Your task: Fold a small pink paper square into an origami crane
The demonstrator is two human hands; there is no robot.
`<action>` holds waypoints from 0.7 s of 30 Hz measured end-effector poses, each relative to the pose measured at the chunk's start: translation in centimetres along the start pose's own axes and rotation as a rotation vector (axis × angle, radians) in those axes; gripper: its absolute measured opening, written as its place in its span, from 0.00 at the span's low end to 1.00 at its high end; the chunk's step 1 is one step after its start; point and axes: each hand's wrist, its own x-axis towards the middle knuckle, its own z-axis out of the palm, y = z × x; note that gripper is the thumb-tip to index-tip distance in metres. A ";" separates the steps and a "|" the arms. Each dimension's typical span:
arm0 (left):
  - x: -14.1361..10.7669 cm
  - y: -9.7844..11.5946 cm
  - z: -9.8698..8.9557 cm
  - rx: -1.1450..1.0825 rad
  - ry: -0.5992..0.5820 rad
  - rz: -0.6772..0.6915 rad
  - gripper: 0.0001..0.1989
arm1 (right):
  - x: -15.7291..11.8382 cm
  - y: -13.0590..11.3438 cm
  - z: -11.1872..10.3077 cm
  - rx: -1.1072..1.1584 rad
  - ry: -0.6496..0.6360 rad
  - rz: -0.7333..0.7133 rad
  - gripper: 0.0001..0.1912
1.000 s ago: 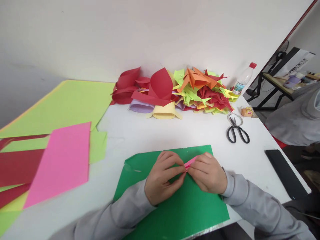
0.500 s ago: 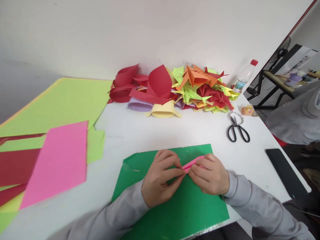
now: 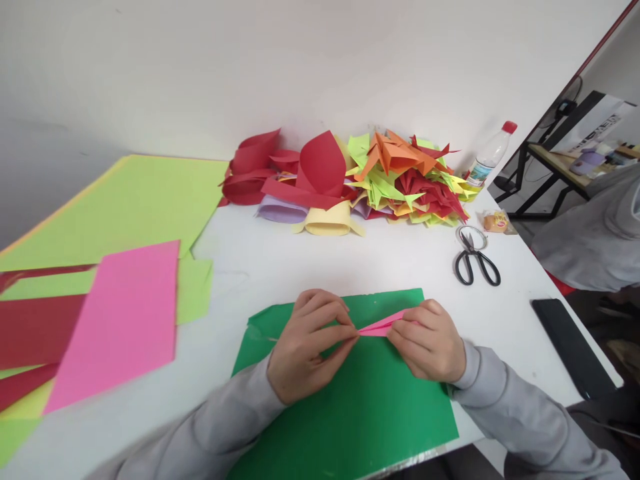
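A narrow folded piece of pink paper (image 3: 383,327) is held over the green board (image 3: 380,413). My left hand (image 3: 314,343) pinches its pointed left tip between thumb and fingers. The right end is gripped by my right hand (image 3: 427,341), whose curled fingers hide that part of the paper. Both hands are just above the board, a short gap apart, with the middle of the folded strip showing between them.
Pink (image 3: 120,320), green (image 3: 165,200) and red sheets lie at left. Folded paper shapes (image 3: 323,167) are heaped along the wall. Scissors (image 3: 475,257), a bottle (image 3: 490,157), a wrapped snack (image 3: 495,221) and a black phone-like slab (image 3: 573,347) are at right. A person's grey sleeve (image 3: 595,233) shows beyond.
My left hand has shifted left and my right hand slightly right, so the gap between them is wider. More of the folded pink paper shows.
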 end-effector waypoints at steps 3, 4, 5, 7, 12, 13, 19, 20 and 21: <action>0.0 -0.1 -0.1 0.004 0.003 0.010 0.07 | 0.1 0.1 0.0 0.012 0.015 0.003 0.06; -0.1 -0.1 -0.1 0.002 0.004 0.008 0.07 | 0.2 0.1 0.0 0.013 0.019 0.007 0.05; -0.1 -0.1 0.0 0.000 0.004 0.007 0.07 | 0.2 0.2 0.0 0.013 0.021 0.011 0.05; -0.2 -0.1 0.0 0.003 0.002 0.008 0.07 | 0.2 0.2 0.0 0.016 0.029 0.018 0.05; -0.2 -0.1 0.0 0.038 -0.019 0.020 0.07 | 0.0 0.4 0.0 0.033 0.032 0.030 0.06; -0.2 -0.1 0.0 0.054 -0.019 0.025 0.07 | 0.0 0.5 0.0 0.036 0.031 0.034 0.06; 0.0 -0.1 0.0 0.088 0.040 0.046 0.05 | 0.0 0.7 0.1 0.061 0.042 0.075 0.06; 0.0 -0.1 0.0 0.093 0.045 0.048 0.05 | 0.0 0.7 0.2 0.065 0.038 0.079 0.06; 0.0 -0.1 -0.1 0.099 0.048 0.051 0.05 | -0.1 0.7 0.2 0.068 0.032 0.084 0.06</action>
